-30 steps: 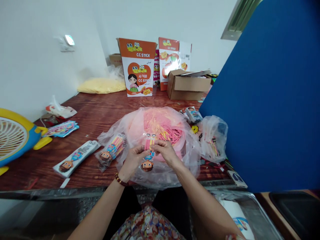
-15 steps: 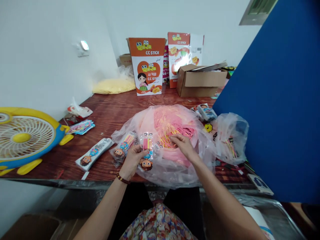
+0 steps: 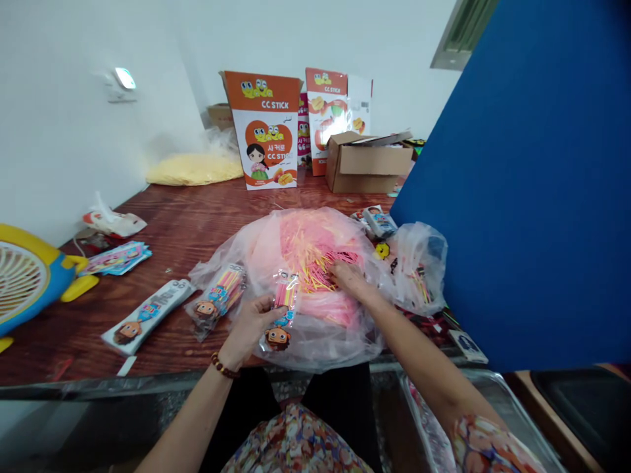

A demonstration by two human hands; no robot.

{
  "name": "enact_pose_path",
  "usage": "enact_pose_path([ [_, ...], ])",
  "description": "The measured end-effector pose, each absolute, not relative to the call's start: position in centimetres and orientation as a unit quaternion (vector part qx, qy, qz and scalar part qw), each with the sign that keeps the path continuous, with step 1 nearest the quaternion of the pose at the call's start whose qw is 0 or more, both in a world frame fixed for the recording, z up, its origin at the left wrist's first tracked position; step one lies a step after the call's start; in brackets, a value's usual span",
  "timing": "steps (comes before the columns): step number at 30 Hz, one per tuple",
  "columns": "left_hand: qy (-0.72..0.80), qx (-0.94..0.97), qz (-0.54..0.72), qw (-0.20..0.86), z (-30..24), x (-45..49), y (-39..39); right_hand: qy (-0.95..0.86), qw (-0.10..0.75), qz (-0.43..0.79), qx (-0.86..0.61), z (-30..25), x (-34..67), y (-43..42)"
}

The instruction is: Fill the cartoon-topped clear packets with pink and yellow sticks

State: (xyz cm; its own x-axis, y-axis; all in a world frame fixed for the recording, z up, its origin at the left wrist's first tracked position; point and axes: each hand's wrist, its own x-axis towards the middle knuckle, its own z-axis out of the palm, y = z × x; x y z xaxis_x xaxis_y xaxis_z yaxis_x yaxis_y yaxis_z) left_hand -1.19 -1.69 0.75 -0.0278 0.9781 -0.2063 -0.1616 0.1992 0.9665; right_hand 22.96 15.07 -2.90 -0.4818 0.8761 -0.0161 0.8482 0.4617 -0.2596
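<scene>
My left hand [image 3: 249, 327] is closed around a small clear packet [image 3: 282, 314] with a cartoon face at its lower end and a few pink and yellow sticks inside. My right hand [image 3: 349, 278] reaches into the heap of loose pink and yellow sticks [image 3: 315, 246] lying in a large clear plastic bag [image 3: 276, 263]; its fingertips are curled down among the sticks. A filled packet [image 3: 219, 297] lies on the table just left of my left hand.
A white flat pack [image 3: 148, 314] and a stack of packets [image 3: 116, 257] lie at left, near a yellow-blue fan [image 3: 29, 276]. CC Stick boxes [image 3: 263, 138] and a cardboard box [image 3: 369, 161] stand at the back. A blue panel [image 3: 532, 197] walls the right. A small bag [image 3: 419, 269] sits beside it.
My right hand left the packet and went forward into the stick heap. My left hand kept the packet and tilted it slightly to the right.
</scene>
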Motion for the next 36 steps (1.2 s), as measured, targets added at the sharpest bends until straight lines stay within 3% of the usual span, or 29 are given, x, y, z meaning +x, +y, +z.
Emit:
enact_pose_path([
  [5,0.525,0.401,0.483,0.576,1.0,-1.8,-1.8,-0.846,0.104,0.113,-0.51,-2.1,23.3,14.8],
  [7,0.522,0.405,0.478,0.579,1.1,-1.8,-1.8,-0.817,0.221,0.17,-0.504,-0.6,23.1,14.1],
  [10,0.512,0.415,0.475,0.583,1.1,-1.4,-1.7,-0.7,0.449,0.367,-0.418,2.8,21.9,12.0],
  [13,0.502,0.427,0.471,0.585,1.1,-0.9,-1.8,-0.62,0.518,0.466,-0.36,6.2,19.9,9.8],
  [17,0.495,0.429,0.469,0.592,1.6,-0.7,-2.2,-0.572,0.583,0.461,-0.346,8.1,17.8,8.2],
  [21,0.489,0.42,0.473,0.601,2.0,-0.8,-2.5,-0.574,0.575,0.473,-0.339,7.5,16.8,7.7],
  [28,0.48,0.422,0.466,0.611,1.7,-0.8,-2.3,-0.622,0.456,0.551,-0.318,6.3,16.8,7.2],
  [36,0.48,0.402,0.464,0.627,2.0,-0.8,-2.1,-0.764,0.331,0.48,-0.276,6.0,17.6,7.3],
])
